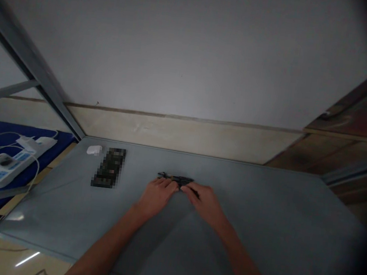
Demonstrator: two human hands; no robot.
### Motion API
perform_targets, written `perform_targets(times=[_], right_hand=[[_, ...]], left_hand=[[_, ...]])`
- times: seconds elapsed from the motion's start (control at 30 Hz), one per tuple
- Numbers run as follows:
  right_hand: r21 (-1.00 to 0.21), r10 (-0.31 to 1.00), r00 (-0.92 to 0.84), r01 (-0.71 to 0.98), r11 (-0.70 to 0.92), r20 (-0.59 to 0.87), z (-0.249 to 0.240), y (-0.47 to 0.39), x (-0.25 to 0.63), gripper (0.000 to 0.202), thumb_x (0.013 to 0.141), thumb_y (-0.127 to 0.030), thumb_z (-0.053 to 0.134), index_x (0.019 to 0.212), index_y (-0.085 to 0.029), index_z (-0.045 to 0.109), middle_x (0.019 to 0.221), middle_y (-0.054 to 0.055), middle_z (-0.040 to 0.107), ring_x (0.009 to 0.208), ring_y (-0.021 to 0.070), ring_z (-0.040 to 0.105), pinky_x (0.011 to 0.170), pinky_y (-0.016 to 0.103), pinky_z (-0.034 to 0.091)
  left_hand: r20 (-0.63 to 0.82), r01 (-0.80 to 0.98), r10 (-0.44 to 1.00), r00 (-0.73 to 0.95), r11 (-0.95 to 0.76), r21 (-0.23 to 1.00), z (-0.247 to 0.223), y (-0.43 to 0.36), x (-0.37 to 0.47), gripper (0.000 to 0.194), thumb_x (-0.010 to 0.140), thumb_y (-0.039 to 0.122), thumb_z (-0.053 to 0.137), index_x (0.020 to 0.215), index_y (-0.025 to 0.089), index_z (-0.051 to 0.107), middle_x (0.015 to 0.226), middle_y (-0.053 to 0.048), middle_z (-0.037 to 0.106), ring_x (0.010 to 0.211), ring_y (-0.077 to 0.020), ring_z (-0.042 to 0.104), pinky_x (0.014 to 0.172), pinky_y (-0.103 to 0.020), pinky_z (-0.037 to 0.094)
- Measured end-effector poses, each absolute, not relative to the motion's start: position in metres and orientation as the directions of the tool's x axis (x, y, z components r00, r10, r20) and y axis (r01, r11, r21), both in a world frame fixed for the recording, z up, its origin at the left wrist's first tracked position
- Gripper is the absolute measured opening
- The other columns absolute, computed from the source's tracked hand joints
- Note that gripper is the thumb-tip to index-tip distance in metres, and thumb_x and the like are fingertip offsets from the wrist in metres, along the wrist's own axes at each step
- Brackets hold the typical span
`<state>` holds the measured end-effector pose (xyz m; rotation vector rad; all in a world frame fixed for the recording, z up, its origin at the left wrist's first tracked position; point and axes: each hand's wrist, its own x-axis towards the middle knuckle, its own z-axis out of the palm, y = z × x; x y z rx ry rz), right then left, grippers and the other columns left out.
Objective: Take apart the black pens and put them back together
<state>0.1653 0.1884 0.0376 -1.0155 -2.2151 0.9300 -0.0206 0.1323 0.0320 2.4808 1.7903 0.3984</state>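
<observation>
Leaning in from the near side, two bare forearms bring the left hand (159,195) and the right hand (206,203) close together over the middle of the grey worktop (277,214). Just beyond and partly under them lies a bundle of slim dark pieces (174,178), stretched sideways along the surface, with a thin end poking out past the left hand. The left fingers (164,183) sit side by side, bent down at the near edge of the bundle; whether they are clamped on it, I cannot tell. The right thumb and fingers meet near the bundle's right half (something dark shows between them), but their grip is too small and dim to make out.

Well to the left lie a dark rectangular object (109,168), blurred into blocks, and a small white object (94,150) just beside its far end. Past the worktop's left edge, a white power strip (17,165) with plugs and pale cables rests on a blue surface (67,138), beside a metal frame (48,89). A pale wall (192,59) stands behind; brown panels (330,154) flank the right.
</observation>
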Motion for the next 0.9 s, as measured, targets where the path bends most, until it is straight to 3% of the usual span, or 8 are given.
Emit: perform_targets(times=[0.1,0.17,0.27,0.37,0.5,0.57,0.77,0.9], right_hand=[[-0.816,0.788,-0.578,0.339,0.468,0.212,0.042,0.189,0.165,0.011,0.087,-0.028,0.060,0.092,-0.021,0.066,0.089,0.003,0.070,0.079,0.0175,0.063,0.070,0.027,0.046],[-0.840,0.797,-0.563,0.306,0.449,0.221,0.042,0.188,0.164,0.021,0.081,-0.029,0.067,0.100,-0.021,0.064,0.097,0.004,0.068,0.082,0.0174,0.062,0.070,0.026,0.047],[-0.863,0.827,-0.540,0.334,0.378,0.154,0.040,0.186,0.164,0.019,0.086,-0.037,0.062,0.093,-0.020,0.063,0.077,0.001,0.066,0.065,0.0151,0.059,0.059,0.025,0.043],[-0.859,0.833,-0.543,0.370,0.354,0.109,0.040,0.186,0.165,0.035,0.096,-0.038,0.045,0.073,-0.020,0.063,0.058,-0.001,0.058,0.055,0.0141,0.054,0.056,0.025,0.040],[-0.868,0.775,-0.592,0.243,0.434,0.222,0.047,0.188,0.167,0.016,0.091,-0.030,0.056,0.095,-0.022,0.070,0.093,0.004,0.068,0.085,0.0170,0.062,0.073,0.026,0.046],[-0.872,0.750,-0.615,0.199,0.448,0.245,0.048,0.188,0.167,0.020,0.085,-0.030,0.066,0.104,-0.023,0.069,0.107,0.005,0.066,0.094,0.0181,0.061,0.076,0.026,0.047],[-0.878,0.814,-0.562,0.305,0.369,0.147,0.040,0.185,0.164,0.024,0.095,-0.033,0.051,0.091,-0.020,0.070,0.082,0.003,0.069,0.073,0.0161,0.062,0.066,0.026,0.047],[-0.851,0.766,-0.590,0.238,0.468,0.256,0.044,0.187,0.165,0.018,0.090,-0.028,0.059,0.104,-0.023,0.071,0.096,0.005,0.068,0.088,0.0179,0.063,0.080,0.029,0.049]], left_hand=[[0.104,0.931,0.963,0.247,-0.266,0.252,0.032,0.132,-0.020,0.029,0.102,0.032,0.030,0.103,0.019,0.056,0.094,-0.005,0.069,0.084,-0.0186,0.066,0.071,-0.029,0.050],[0.078,0.929,0.970,0.229,-0.242,0.280,0.034,0.131,-0.020,0.032,0.102,0.033,0.027,0.103,0.019,0.056,0.092,-0.004,0.069,0.081,-0.0183,0.067,0.069,-0.028,0.051],[0.085,0.908,0.964,0.252,-0.266,0.323,0.036,0.130,-0.020,0.032,0.101,0.039,0.030,0.107,0.020,0.055,0.098,-0.005,0.069,0.086,-0.0188,0.068,0.072,-0.028,0.051],[0.111,0.893,0.956,0.271,-0.293,0.342,0.036,0.128,-0.020,0.034,0.100,0.044,0.032,0.114,0.022,0.054,0.105,-0.004,0.069,0.091,-0.0191,0.068,0.074,-0.028,0.052],[0.123,0.911,0.965,0.231,-0.259,0.322,0.032,0.128,-0.023,0.035,0.101,0.042,0.029,0.112,0.024,0.057,0.099,-0.003,0.070,0.085,-0.0173,0.068,0.071,-0.026,0.051],[0.145,0.915,0.964,0.223,-0.259,0.311,0.030,0.129,-0.024,0.035,0.101,0.041,0.030,0.110,0.023,0.058,0.097,-0.003,0.070,0.082,-0.0168,0.068,0.069,-0.026,0.051],[0.224,0.910,0.924,0.311,-0.357,0.210,0.027,0.131,-0.021,0.032,0.101,0.033,0.033,0.101,0.019,0.061,0.094,-0.006,0.069,0.090,-0.0189,0.065,0.081,-0.032,0.052],[0.184,0.919,0.943,0.276,-0.315,0.237,0.025,0.132,-0.022,0.031,0.102,0.032,0.032,0.100,0.017,0.059,0.094,-0.006,0.069,0.087,-0.0186,0.067,0.074,-0.029,0.053]])
